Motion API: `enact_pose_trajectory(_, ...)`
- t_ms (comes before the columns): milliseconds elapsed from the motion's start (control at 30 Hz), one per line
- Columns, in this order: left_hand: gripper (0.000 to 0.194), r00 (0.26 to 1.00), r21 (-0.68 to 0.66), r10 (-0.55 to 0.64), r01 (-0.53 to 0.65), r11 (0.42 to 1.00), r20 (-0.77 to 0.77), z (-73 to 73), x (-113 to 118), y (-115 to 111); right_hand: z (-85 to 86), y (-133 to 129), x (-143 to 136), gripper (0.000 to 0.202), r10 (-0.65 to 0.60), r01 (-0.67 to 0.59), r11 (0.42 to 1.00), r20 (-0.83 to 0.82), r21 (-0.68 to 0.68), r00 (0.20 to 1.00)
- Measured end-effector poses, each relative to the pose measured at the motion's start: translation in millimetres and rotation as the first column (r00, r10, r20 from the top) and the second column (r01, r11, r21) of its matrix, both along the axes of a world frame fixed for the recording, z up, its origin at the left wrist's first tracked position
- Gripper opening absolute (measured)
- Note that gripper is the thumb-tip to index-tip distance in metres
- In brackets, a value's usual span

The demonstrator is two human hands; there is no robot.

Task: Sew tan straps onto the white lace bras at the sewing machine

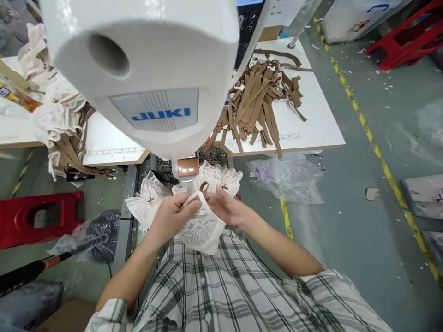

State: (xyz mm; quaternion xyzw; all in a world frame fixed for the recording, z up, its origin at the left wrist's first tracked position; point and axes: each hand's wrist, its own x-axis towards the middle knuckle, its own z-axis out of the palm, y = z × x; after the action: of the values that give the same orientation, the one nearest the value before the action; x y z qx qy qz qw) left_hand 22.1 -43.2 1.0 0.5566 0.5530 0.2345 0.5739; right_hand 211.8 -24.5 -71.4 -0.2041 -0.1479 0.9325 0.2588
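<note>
— In the head view, where was the white lace garment [200, 233] found?
— It was held between the two hands, in front of the checked shirt [214, 286] and just below the head of the sewing machine [145, 92]. Its rounded lower edge was seen against the shirt.

— How was it gripped?
— A white band of it was pinched between the thumb and fingers of the left hand [173, 214]. The right hand [226, 207] was placed at its other side, partly covered by the lace; whether anything was grasped there could not be told.

— Was ruffled lace seen too?
— Ruffled lace [147, 203] was spread at both sides of the hands; whether it was joined to the garment could not be told.

— And the edges?
— Brown straps [256, 101] were heaped on the white tabletop [321, 124], some ends hung past its front edge.

— What room was left for moving?
— On the right, a stretch of floor [332, 203] was framed by the tabletop's corner and yellow-striped tape [367, 133], with a plastic bag [297, 177] near the table edge. On the left, room was narrowed by a red stool [17, 221].
</note>
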Motion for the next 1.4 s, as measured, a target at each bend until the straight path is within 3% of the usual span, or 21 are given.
enact_pose_trajectory(67, 0.035, 0.994, 0.073, 0.0, 0.008, 0.997, -0.113, 3.5, 4, -3, 0.3, -6, -8, 0.061, 0.034, -0.032, 0.999, 0.083, -0.025, 0.996)
enact_pose_trajectory(200, 0.036, 0.978, 0.108, -0.017, 0.04, 0.993, -0.206, 5.8, 8, -4, 11.4, 3, -9, 0.034, -0.184, 0.173, 0.983, 0.272, 0.066, 0.945)
enact_pose_trajectory(333, 0.038, 0.976, 0.131, 0.052, -0.024, 0.991, -0.211, 5.2, 4, -3, 27.9, 23, 10, 0.024, -0.402, 0.317, 0.905, 0.325, 0.284, 0.856)
enact_pose_trajectory(433, 0.039, 0.97, 0.171, 0.104, -0.067, 0.983, -0.22, 5.0, 1, -1, 40.3, 27, 18, 0.02, -0.286, 0.106, 0.871, 0.318, 0.481, 0.904)
enact_pose_trajectory(500, 0.039, 0.972, 0.192, 0.095, -0.054, 0.98, -0.213, 4.3, 1, 0, 47.3, 25, 16, 0.018, -0.229, -0.054, 0.793, 0.378, 0.607, 0.897)
enact_pose_trajectory(600, 0.037, 0.981, 0.293, 0.057, -0.001, 0.956, -0.184, 1.3, 3, 1, 54.4, 21, 8, 0.017, -0.351, -0.115, 0.666, 0.445, 0.737, 0.824)
enact_pose_trajectory(667, 0.029, 0.987, 0.398, 0.047, 0.017, 0.917, -0.152, -3.4, 7, -1, 57.0, 21, 4, 0.015, -0.416, -0.082, 0.626, 0.421, 0.775, 0.806)
enact_pose_trajectory(867, 0.019, 0.965, 0.546, 0.256, -0.184, 0.817, -0.059, -23.7, 17, -8, 59.6, 41, 4, 0.015, -0.435, 0.084, 0.719, 0.353, 0.689, 0.828)
enact_pose_trajectory(900, 0.022, 0.962, 0.586, 0.259, -0.161, 0.794, -0.088, -24.1, 16, -6, 59.5, 47, 5, 0.017, -0.435, 0.084, 0.739, 0.378, 0.669, 0.817)
enact_pose_trajectory(1000, 0.03, 0.951, 0.682, 0.174, 0.05, 0.73, -0.255, -15.9, 6, 5, 58.4, 70, 8, 0.026, -0.45, 0.067, 0.758, 0.446, 0.648, 0.774)
enact_pose_trajectory(1100, 0.032, 0.915, 0.631, 0.189, 0.086, 0.771, -0.356, 0.7, -4, 19, 57.3, 95, 6, 0.03, -0.519, -0.021, 0.655, 0.471, 0.755, 0.713)
enact_pose_trajectory(1200, 0.032, 0.917, 0.503, 0.217, -0.021, 0.864, -0.334, 16.1, -8, 27, 58.8, 115, -2, 0.023, -0.653, -0.125, 0.478, 0.447, 0.87, 0.611)
enact_pose_trajectory(1333, 0.033, 0.92, 0.39, 0.207, -0.065, 0.918, -0.333, 27.1, -10, 29, 63.4, 130, -18, 0.016, -0.801, -0.242, 0.233, 0.327, 0.942, 0.502)
enact_pose_trajectory(1400, 0.033, 0.918, 0.377, 0.191, -0.049, 0.925, -0.348, 29.2, -11, 28, 64.1, 133, -25, 0.018, -0.815, -0.292, 0.189, 0.315, 0.938, 0.486)
